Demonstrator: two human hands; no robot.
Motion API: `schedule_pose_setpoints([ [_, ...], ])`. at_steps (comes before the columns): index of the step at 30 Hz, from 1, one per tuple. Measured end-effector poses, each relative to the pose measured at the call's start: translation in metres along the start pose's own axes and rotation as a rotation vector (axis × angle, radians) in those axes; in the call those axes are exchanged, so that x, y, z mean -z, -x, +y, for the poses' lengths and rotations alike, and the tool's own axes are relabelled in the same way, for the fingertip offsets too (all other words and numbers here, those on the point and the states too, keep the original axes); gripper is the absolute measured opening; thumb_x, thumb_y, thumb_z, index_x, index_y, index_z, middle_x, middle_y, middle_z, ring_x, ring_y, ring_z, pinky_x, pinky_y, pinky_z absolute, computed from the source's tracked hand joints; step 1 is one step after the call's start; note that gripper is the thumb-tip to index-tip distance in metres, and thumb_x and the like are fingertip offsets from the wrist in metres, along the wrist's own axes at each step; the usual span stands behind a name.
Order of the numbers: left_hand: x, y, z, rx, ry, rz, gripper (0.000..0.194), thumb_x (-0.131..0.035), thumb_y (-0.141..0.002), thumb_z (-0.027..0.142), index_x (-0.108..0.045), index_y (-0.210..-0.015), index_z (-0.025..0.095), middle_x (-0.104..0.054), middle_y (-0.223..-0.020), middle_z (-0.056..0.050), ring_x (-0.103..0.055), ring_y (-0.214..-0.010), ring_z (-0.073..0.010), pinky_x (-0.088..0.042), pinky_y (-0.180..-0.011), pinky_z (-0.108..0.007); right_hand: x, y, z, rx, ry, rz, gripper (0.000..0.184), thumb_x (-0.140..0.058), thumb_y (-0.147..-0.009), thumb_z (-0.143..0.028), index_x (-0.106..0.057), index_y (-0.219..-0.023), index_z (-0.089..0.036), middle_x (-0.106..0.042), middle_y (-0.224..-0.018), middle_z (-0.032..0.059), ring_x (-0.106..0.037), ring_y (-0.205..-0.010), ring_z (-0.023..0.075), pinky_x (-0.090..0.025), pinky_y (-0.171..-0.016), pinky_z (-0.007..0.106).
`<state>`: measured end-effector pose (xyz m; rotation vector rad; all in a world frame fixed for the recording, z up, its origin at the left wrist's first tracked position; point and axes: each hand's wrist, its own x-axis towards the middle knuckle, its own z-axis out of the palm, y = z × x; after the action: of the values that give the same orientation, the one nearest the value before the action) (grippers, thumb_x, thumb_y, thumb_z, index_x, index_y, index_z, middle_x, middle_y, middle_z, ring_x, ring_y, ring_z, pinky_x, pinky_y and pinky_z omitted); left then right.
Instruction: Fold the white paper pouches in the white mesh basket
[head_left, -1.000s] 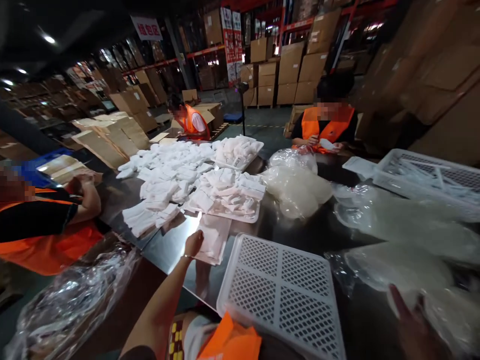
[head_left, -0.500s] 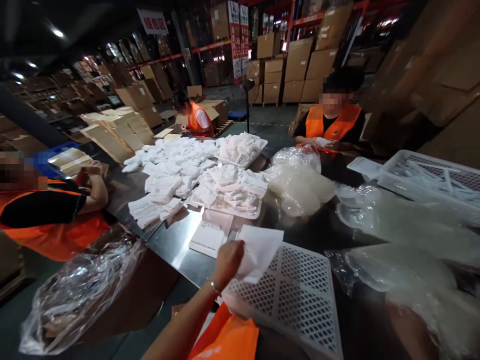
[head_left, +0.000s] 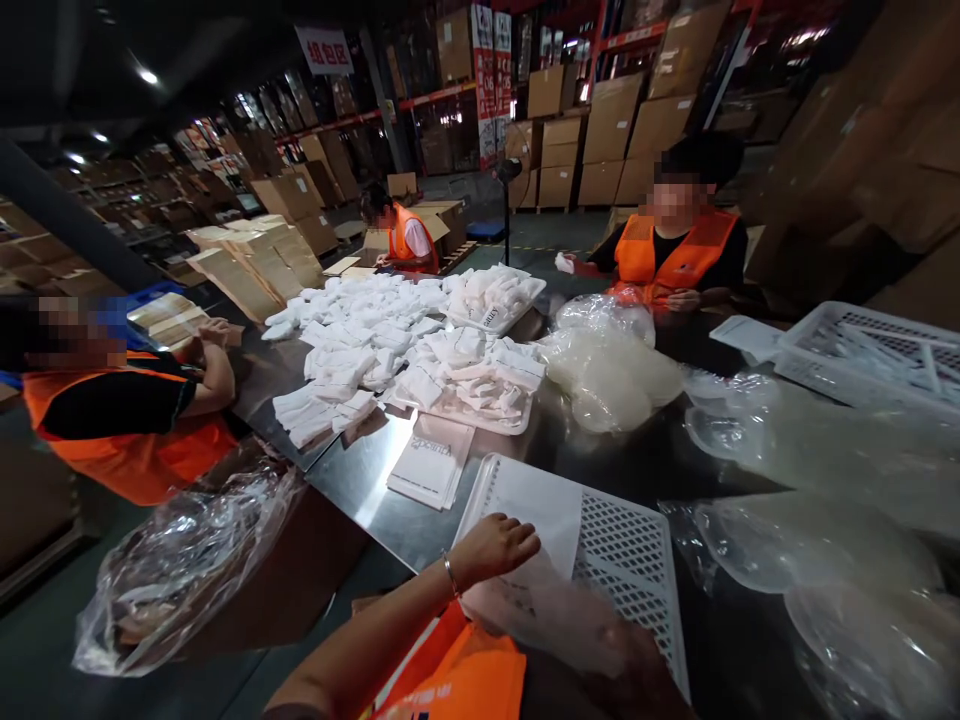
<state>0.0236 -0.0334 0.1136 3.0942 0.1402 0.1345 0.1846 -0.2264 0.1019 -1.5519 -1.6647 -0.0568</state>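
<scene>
My left hand (head_left: pixel 495 548) lies on a flat white bag (head_left: pixel 541 505), fingers on top of its near edge. The bag rests on a white perforated tray (head_left: pixel 630 560) at the near side of the steel table (head_left: pixel 360 480). My right hand (head_left: pixel 626 655) is a blur low over the tray's near corner, with a smeared translucent packet (head_left: pixel 536 610) beside it; its grip cannot be made out. A small stack of the same white bags (head_left: pixel 433 460) lies just left of the tray.
Piles of white folded packets (head_left: pixel 352 345) and two filled trays (head_left: pixel 472 385) cover the table's middle. Clear plastic bags (head_left: pixel 810 450) spread to the right, and a white basket (head_left: pixel 870 355) stands far right. Three people in orange vests sit around the table. A crumpled plastic bag (head_left: pixel 187 560) hangs at the left.
My left hand took a white bag from the stack, carried it right and laid it on the perforated tray. My right hand moved in from the right edge toward the tray.
</scene>
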Motion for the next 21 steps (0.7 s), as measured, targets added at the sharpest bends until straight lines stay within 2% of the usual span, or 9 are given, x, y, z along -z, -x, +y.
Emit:
schedule_pose_setpoints([
  [2, 0.002, -0.004, -0.005, -0.044, 0.075, 0.016, 0.017, -0.042, -0.099, 0.022, -0.057, -0.097, 0.016, -0.067, -0.089, -0.004, -0.061, -0.074, -0.0126, -0.041, -0.064, -0.025, -0.011, -0.012, -0.01, 0.183, -0.126, -0.114, 0.027, -0.048, -0.084, -0.038, -0.063, -0.065, -0.024, -0.07, -0.07, 0.0038, -0.068, -0.069, 0.0159, -0.057, -0.063, 0.023],
  [4, 0.003, -0.008, -0.008, -0.068, 0.156, 0.043, 0.021, -0.042, -0.099, 0.025, -0.059, -0.094, 0.015, -0.068, -0.086, -0.003, -0.062, -0.075, -0.0123, -0.041, -0.066, -0.024, -0.019, -0.025, -0.014, 0.347, -0.187, -0.222, 0.027, -0.043, -0.087, -0.021, -0.06, -0.066, -0.024, -0.072, -0.084, 0.0042, -0.068, -0.088, 0.0142, -0.056, -0.078, 0.023],
  [6, 0.002, -0.012, -0.01, -0.098, 0.174, 0.06, 0.021, -0.043, -0.099, 0.025, -0.061, -0.095, 0.016, -0.068, -0.083, -0.001, -0.062, -0.074, -0.012, -0.042, -0.065, -0.024, -0.026, -0.033, -0.011, 0.427, -0.145, -0.223, 0.031, -0.039, -0.085, -0.007, -0.059, -0.068, -0.023, -0.072, -0.09, 0.0018, -0.065, -0.099, 0.0121, -0.053, -0.088, 0.025],
  [8, 0.0, -0.015, -0.01, -0.144, 0.107, 0.051, 0.017, -0.046, -0.097, 0.025, -0.061, -0.096, 0.016, -0.066, -0.079, 0.0, -0.061, -0.07, -0.0121, -0.041, -0.059, -0.025, -0.03, -0.032, -0.002, 0.449, -0.032, -0.152, 0.031, -0.041, -0.085, -0.002, -0.059, -0.07, -0.022, -0.072, -0.088, -0.0001, -0.063, -0.102, 0.0123, -0.052, -0.092, 0.027],
  [11, -0.004, -0.019, -0.006, -0.183, -0.02, 0.007, 0.014, -0.045, -0.097, 0.023, -0.059, -0.096, 0.017, -0.064, -0.077, -0.001, -0.059, -0.064, -0.0131, -0.038, -0.052, -0.026, -0.03, -0.021, 0.015, 0.433, 0.205, -0.085, 0.025, -0.047, -0.085, -0.003, -0.062, -0.073, -0.019, -0.071, -0.091, 0.0032, -0.064, -0.101, 0.0167, -0.054, -0.092, 0.032],
  [15, -0.006, -0.032, 0.01, -0.152, -0.046, -0.038, 0.012, -0.044, -0.097, 0.021, -0.056, -0.097, 0.017, -0.063, -0.077, -0.001, -0.058, -0.061, -0.0136, -0.035, -0.05, -0.025, -0.032, -0.009, 0.027, 0.283, 0.496, 0.021, 0.029, -0.042, -0.085, 0.0, -0.063, -0.071, -0.015, -0.071, -0.095, 0.009, -0.066, -0.099, 0.0221, -0.056, -0.088, 0.038],
  [18, -0.004, -0.045, 0.023, -0.094, 0.017, -0.048, 0.012, -0.045, -0.096, 0.02, -0.055, -0.101, 0.016, -0.064, -0.081, -0.001, -0.06, -0.066, -0.0147, -0.037, -0.053, -0.025, -0.041, -0.008, 0.034, 0.259, 0.563, 0.116, 0.03, -0.04, -0.089, -0.005, -0.066, -0.075, -0.013, -0.071, -0.092, 0.0131, -0.067, -0.094, 0.0225, -0.058, -0.084, 0.038],
  [21, 0.001, -0.053, 0.026, 0.004, 0.075, -0.066, 0.011, -0.045, -0.095, 0.017, -0.055, -0.101, 0.016, -0.064, -0.086, -0.003, -0.06, -0.073, -0.0161, -0.039, -0.058, -0.025, -0.051, -0.008, 0.045, 0.284, 0.581, 0.117, 0.032, -0.038, -0.089, -0.005, -0.066, -0.077, -0.012, -0.071, -0.092, 0.0129, -0.066, -0.094, 0.0215, -0.058, -0.084, 0.036],
])
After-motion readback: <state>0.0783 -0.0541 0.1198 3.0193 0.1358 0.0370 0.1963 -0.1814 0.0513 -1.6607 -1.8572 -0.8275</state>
